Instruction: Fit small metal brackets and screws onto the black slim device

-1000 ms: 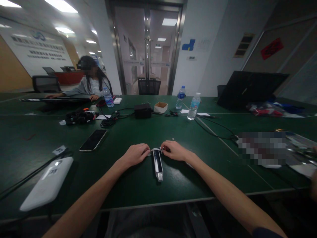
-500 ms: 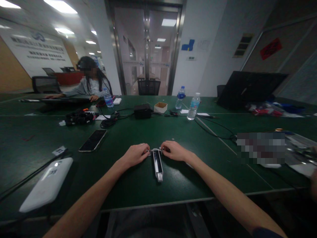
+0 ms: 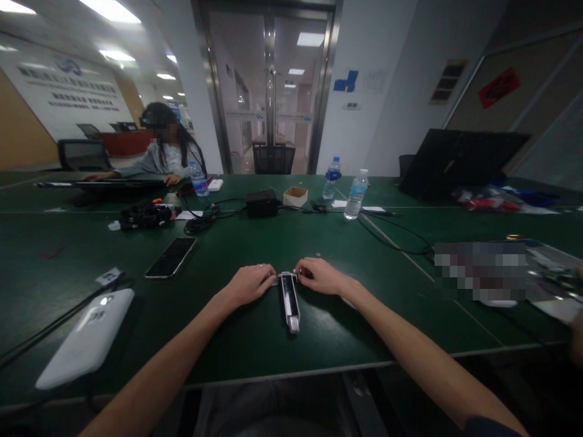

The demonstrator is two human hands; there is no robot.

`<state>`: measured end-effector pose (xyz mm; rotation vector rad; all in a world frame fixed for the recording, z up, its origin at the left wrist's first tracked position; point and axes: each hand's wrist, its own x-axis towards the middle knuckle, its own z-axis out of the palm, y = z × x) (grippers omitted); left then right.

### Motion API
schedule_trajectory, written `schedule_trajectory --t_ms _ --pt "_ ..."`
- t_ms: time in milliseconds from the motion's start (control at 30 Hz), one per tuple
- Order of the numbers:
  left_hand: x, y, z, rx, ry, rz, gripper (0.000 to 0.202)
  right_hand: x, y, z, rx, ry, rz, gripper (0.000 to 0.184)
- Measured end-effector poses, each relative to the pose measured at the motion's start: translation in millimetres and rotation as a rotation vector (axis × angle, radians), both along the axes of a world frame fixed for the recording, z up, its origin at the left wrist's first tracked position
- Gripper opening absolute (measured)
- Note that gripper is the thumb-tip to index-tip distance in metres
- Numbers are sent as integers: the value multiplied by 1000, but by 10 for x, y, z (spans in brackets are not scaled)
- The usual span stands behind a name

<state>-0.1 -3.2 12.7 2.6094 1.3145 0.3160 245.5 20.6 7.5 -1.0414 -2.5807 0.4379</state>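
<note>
A long, narrow device (image 3: pixel 289 298) with a white frame and a dark glossy middle lies on the green table, its pale blunt end towards me. I cannot make out its exact kind. At the left of its far end, my left hand (image 3: pixel 250 284) rests with fingers closed together. On the other side, my right hand (image 3: pixel 321 276) has its fingers curled in at the far right corner. Both sets of fingertips meet small parts at that end, which the fingers mostly hide.
A smartphone (image 3: pixel 172 258) and a white rounded device (image 3: pixel 86 337) lie left. Farther back stand a black box (image 3: pixel 263 204), a small open carton (image 3: pixel 296 196) and water bottles (image 3: pixel 356 195). Cables cross the table. A person (image 3: pixel 166 145) sits at the far left.
</note>
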Motion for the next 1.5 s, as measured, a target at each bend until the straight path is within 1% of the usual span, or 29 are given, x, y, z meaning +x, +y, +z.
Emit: schedule_trajectory --t_ms 200,300,533,800,1167,1500 --pt "13 -5 13 -34 33 39 25 -1 -1 1 -7 2 -3 11" --pt "17 0 3 -19 72 45 25 -9 -7 9 4 -2 -6 10" --pt "31 -28 29 -18 106 29 21 -20 -20 31 1 -7 -13 11" --pt "39 -51 78 -53 121 25 22 -12 -13 19 13 -13 -11 11" --pt "42 -55 82 -57 139 32 23 -24 -34 44 -7 -14 -14 11" --pt "36 -45 54 -34 139 12 22 -21 -21 17 21 10 5 9"
